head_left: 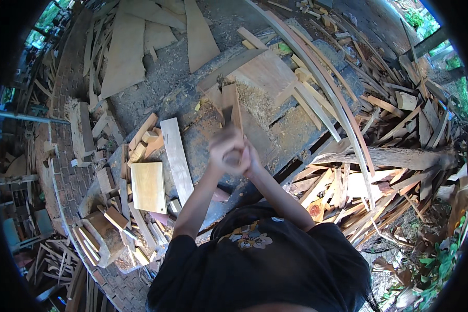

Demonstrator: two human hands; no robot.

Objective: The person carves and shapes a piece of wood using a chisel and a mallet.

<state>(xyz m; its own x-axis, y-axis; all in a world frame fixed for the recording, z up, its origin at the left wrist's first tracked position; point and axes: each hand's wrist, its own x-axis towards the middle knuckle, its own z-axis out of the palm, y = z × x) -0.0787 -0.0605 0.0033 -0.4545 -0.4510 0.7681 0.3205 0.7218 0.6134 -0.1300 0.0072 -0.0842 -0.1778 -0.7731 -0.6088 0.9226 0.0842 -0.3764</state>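
Note:
My left hand [224,147], smeared by motion, is closed round a tool with a round-ended handle [232,157]. A dark flat blade [227,113], also blurred, reaches away from that hand, and I cannot make out its exact kind. The blade lies against a narrow brown wooden piece [237,112] that points away from me. Close beside the left hand, my right hand [252,159] is closed at the near end of that piece, its fingers partly hidden. Wood shavings [255,101] lie just past the wooden piece.
A wide board [268,73] lies beyond my hands on the dark worktable [192,125]. Left are a pale plank [176,153] and a square yellowish board [148,187]. Long curved strips [327,86] cross the right side, beside heaped scrap wood [343,192].

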